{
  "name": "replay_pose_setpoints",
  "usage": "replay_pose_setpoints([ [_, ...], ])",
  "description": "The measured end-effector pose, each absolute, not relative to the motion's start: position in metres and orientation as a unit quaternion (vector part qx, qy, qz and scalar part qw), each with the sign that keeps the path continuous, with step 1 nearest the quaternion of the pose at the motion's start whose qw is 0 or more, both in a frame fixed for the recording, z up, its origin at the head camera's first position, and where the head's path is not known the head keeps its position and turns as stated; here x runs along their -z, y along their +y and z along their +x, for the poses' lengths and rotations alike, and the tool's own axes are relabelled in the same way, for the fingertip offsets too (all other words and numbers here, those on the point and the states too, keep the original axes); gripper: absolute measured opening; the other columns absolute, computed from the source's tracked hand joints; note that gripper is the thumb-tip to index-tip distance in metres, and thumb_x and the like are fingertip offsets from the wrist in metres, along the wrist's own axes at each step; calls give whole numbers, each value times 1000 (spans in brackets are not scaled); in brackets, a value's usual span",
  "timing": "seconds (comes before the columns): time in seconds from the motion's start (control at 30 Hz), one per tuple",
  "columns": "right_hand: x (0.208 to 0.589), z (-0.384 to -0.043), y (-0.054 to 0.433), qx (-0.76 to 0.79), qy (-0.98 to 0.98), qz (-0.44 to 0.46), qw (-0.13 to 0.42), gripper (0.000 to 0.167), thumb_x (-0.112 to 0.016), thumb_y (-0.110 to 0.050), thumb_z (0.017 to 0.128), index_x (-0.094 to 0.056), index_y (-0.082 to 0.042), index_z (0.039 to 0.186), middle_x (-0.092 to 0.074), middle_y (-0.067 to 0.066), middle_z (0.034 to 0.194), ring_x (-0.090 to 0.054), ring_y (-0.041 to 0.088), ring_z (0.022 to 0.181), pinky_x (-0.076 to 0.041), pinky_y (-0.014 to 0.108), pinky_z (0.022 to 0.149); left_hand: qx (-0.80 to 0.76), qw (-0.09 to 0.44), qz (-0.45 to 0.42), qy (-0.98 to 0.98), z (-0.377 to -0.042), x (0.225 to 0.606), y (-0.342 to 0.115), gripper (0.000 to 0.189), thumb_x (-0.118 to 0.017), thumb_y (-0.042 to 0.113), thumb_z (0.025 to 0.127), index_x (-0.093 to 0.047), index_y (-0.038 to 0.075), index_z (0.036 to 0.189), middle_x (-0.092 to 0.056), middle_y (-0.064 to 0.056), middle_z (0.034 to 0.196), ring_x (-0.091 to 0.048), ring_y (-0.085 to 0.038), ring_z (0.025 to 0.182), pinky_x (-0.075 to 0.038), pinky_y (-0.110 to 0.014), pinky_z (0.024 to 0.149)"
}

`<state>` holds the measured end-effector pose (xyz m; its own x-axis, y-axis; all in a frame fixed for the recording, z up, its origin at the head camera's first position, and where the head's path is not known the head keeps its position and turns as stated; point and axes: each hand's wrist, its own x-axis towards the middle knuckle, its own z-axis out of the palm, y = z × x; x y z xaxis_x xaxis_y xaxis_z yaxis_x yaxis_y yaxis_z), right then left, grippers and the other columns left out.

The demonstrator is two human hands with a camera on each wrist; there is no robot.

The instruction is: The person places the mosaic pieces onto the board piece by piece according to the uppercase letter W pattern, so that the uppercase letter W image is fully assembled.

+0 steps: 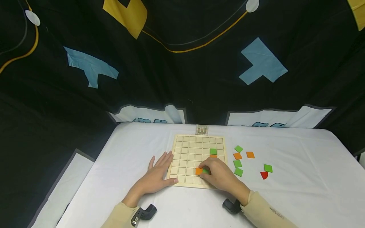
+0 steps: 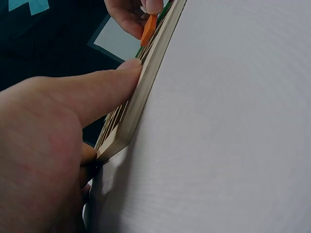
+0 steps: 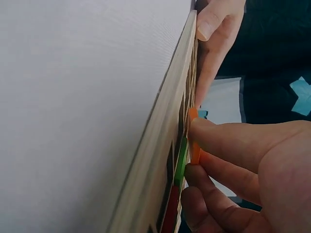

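Observation:
A light wooden grid board (image 1: 182,158) lies on the white table. My left hand (image 1: 158,174) rests at its left side, fingers extended along the edge and thumb touching the near corner, as the left wrist view also shows. My right hand (image 1: 218,174) pinches a square orange tile (image 3: 195,153) between thumb and fingertips, tilted close over the board's near part. Beside it a green tile (image 3: 181,162) sits in the grid, with a red piece (image 3: 170,211) next to that, hidden under the hand in the head view. Farther up the board are another green tile (image 1: 213,151) and a partly covered orange tile (image 1: 213,156).
Right of the board lie several loose green and orange tiles, among them an orange tile (image 1: 250,155) and a green tile (image 1: 238,172). A red rounded wedge (image 1: 264,175) touches a green tile (image 1: 268,168). A small patterned square (image 1: 202,129) adjoins the board's far edge.

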<state>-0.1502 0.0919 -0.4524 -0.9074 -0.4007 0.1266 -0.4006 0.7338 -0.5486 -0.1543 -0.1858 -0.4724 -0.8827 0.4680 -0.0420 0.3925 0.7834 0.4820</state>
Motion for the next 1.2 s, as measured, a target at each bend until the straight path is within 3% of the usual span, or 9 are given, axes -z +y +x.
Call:
replay_pose_setpoints([
  [0.23, 452, -151, 88, 290, 931, -221, 1, 22, -83, -12, 81, -76, -10, 102, -72, 1, 104, -63, 22, 106, -52, 42, 94, -237, 79, 229, 941, -155, 472, -186, 100, -63, 59, 91, -18, 3, 160, -10, -9, 168, -4, -30, 155, 10, -61, 118],
  [0.53, 453, -152, 88, 284, 933, -219, 6, 22, -84, -13, 80, -76, -11, 101, -70, -2, 102, -60, 17, 100, -53, 39, 88, -237, 76, 232, 940, -155, 473, -186, 99, -63, 58, 91, -19, 2, 160, -11, -10, 168, -5, -30, 155, 9, -62, 118],
  [0.77, 455, -153, 90, 287, 934, -213, 9, 23, -84, -16, 81, -76, -13, 102, -69, -3, 104, -58, 18, 106, -51, 40, 93, -235, 77, 229, 942, -154, 473, -186, 100, -62, 59, 91, -18, 3, 160, -11, -10, 168, -4, -30, 155, 9, -61, 118],
  [1.03, 452, -150, 103, 306, 928, -213, 6, 25, -84, -17, 81, -75, -14, 104, -66, -8, 97, -53, 11, 87, -50, 31, 77, -234, 77, 232, 941, -154, 472, -185, 100, -62, 58, 91, -17, 3, 160, -9, -10, 168, -4, -30, 155, 9, -61, 118],
  [1.2, 444, -149, 114, 328, 924, -196, 5, 27, -84, -16, 82, -75, -13, 108, -68, -5, 105, -56, 13, 89, -51, 33, 79, -238, 72, 235, 940, -154, 472, -186, 99, -63, 57, 91, -18, 1, 160, -10, -11, 168, -5, -31, 155, 9, -62, 117],
])
